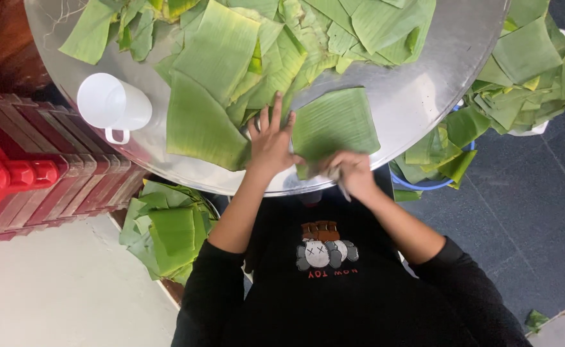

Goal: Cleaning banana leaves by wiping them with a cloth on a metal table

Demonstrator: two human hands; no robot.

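Red plastic crates (19,183) stand at your far left, beside the round steel table (423,90). Near the table's left edge you have a white plastic mug (112,103) lying on its side, its handle toward you. Below it, off the table, a stack of cut banana leaves (167,238) sits just beside your left elbow. Across the far part of the table spreads a loose heap of banana-leaf pieces (244,45), overlapping one another.

Your left hand (271,140) lies flat with fingers spread wide, pressing down on the left edge of a squarish banana leaf piece (335,122) that rests on the near rim of the table, in front of your chest. Your right hand (353,172) is curled at that leaf's near corner, closed on what looks like a pale cloth (335,173); most of it is hidden under the fingers, so you cannot tell exactly what it is.

To the right, off the table, more banana-leaf offcuts (520,71) are piled well apart from your hands, spilling over a blue-rimmed basin (423,186) on the dark floor (526,218).
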